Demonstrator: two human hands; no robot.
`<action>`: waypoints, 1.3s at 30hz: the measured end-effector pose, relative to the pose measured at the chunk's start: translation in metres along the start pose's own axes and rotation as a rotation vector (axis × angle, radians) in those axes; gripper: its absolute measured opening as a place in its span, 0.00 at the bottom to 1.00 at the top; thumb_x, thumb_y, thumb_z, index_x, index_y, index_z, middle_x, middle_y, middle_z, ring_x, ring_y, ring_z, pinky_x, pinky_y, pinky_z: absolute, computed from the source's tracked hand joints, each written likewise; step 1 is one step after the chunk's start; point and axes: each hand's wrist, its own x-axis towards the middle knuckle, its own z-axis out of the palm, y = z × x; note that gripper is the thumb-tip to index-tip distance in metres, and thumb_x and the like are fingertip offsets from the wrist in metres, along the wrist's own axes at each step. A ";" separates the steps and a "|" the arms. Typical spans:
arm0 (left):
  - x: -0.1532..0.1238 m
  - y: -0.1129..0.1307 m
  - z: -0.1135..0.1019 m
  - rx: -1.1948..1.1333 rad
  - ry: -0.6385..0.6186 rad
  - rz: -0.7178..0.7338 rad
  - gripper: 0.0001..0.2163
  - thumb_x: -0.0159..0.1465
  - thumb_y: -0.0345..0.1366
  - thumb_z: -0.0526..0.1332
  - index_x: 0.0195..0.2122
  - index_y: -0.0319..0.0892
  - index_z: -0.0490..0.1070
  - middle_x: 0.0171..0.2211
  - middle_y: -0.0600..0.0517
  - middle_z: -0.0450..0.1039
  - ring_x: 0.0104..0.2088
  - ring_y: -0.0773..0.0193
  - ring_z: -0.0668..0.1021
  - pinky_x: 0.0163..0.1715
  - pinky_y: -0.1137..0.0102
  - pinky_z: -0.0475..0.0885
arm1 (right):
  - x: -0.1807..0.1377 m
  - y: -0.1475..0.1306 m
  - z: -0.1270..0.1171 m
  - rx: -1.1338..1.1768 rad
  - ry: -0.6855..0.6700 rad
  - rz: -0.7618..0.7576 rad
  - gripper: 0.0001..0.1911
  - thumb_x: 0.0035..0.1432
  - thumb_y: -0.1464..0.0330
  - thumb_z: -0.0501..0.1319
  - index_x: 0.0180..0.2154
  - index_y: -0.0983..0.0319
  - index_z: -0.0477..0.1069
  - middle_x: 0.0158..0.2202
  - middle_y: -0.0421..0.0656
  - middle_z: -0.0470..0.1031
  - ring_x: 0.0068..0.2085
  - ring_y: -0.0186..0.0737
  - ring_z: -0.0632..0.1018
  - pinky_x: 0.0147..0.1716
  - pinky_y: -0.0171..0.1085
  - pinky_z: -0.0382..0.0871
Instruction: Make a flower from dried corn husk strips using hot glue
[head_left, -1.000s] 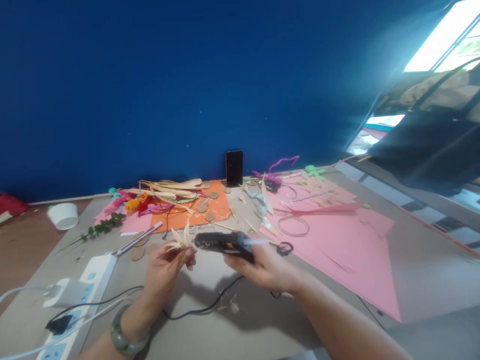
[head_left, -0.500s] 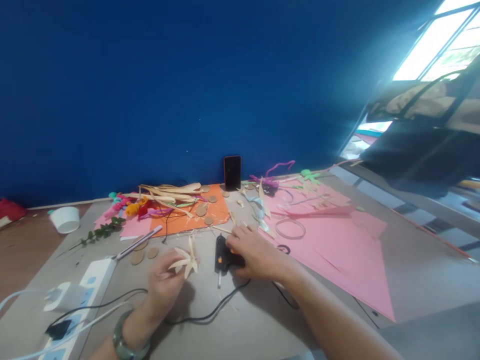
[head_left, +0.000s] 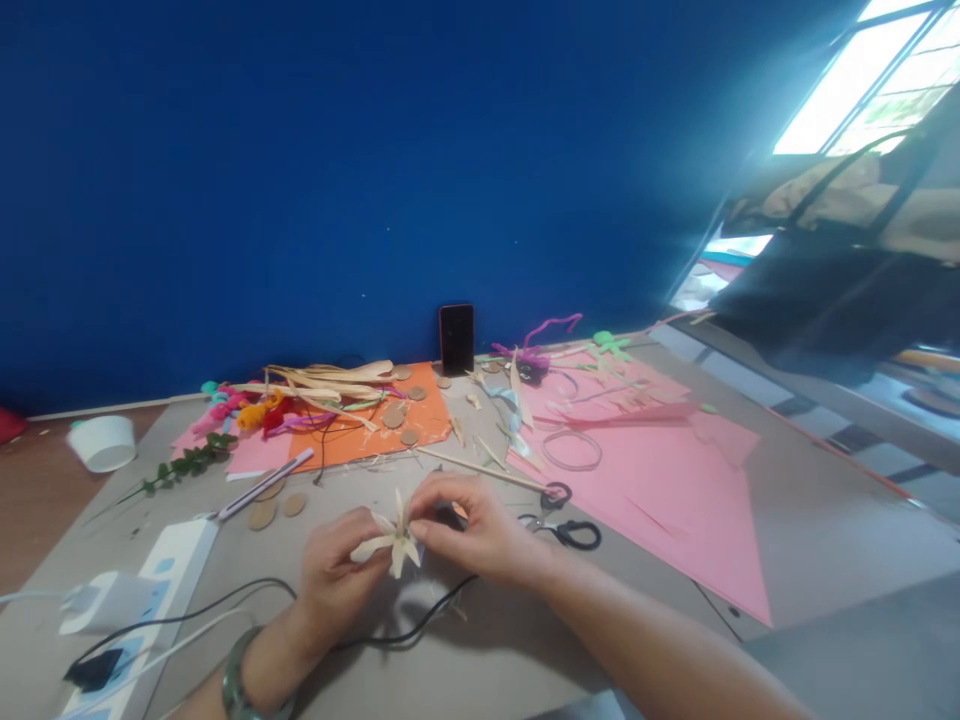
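Note:
My left hand (head_left: 336, 572) grips a pale, star-shaped flower (head_left: 403, 550) made of dried strips that look like corn husk, its petals spread toward me. From the right, my right hand (head_left: 480, 538) pinches at the flower's upper petals with thumb and forefinger. Behind that hand a black glue gun (head_left: 450, 517) lies on the table, mostly covered by the fingers. Black-handled scissors (head_left: 579, 534) rest to the right of my right hand. A thin stick (head_left: 480, 467) lies just beyond both hands.
A white power strip (head_left: 176, 560) with plugs and cords stands at left, near a white cup (head_left: 103, 444). Dried strips (head_left: 330, 378) lie on orange paper (head_left: 431, 425). A phone (head_left: 457, 340) leans on the blue wall. Pink paper (head_left: 675, 500) covers the right side.
My right hand has left the glue gun and moved left to the flower, pinching its petals. The flower has shifted slightly right in my left hand. The scissors now show more fully.

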 end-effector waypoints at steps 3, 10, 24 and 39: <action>-0.001 -0.001 0.000 -0.005 -0.008 0.029 0.05 0.58 0.31 0.63 0.25 0.42 0.75 0.21 0.50 0.76 0.22 0.65 0.76 0.23 0.74 0.68 | 0.000 0.000 0.003 -0.005 0.029 0.000 0.08 0.55 0.67 0.62 0.28 0.65 0.74 0.28 0.43 0.75 0.29 0.32 0.72 0.28 0.31 0.64; -0.002 0.002 -0.002 0.027 -0.024 -0.013 0.07 0.58 0.32 0.62 0.24 0.42 0.76 0.21 0.49 0.76 0.22 0.64 0.76 0.22 0.74 0.69 | -0.002 -0.001 0.007 0.000 0.062 0.005 0.09 0.55 0.68 0.62 0.25 0.65 0.73 0.25 0.42 0.74 0.26 0.31 0.71 0.25 0.30 0.62; 0.001 0.012 -0.007 0.177 0.061 0.073 0.05 0.57 0.27 0.61 0.28 0.43 0.74 0.22 0.52 0.76 0.21 0.66 0.76 0.22 0.76 0.68 | -0.004 -0.006 0.010 -0.041 0.080 -0.021 0.07 0.56 0.71 0.60 0.29 0.65 0.75 0.28 0.44 0.77 0.29 0.34 0.75 0.30 0.32 0.68; 0.002 0.007 -0.008 0.286 0.088 0.128 0.06 0.61 0.27 0.59 0.28 0.41 0.72 0.23 0.52 0.75 0.24 0.67 0.76 0.26 0.75 0.69 | -0.005 0.003 0.015 0.018 0.050 -0.056 0.14 0.50 0.80 0.55 0.35 0.65 0.75 0.36 0.47 0.77 0.36 0.37 0.77 0.36 0.34 0.70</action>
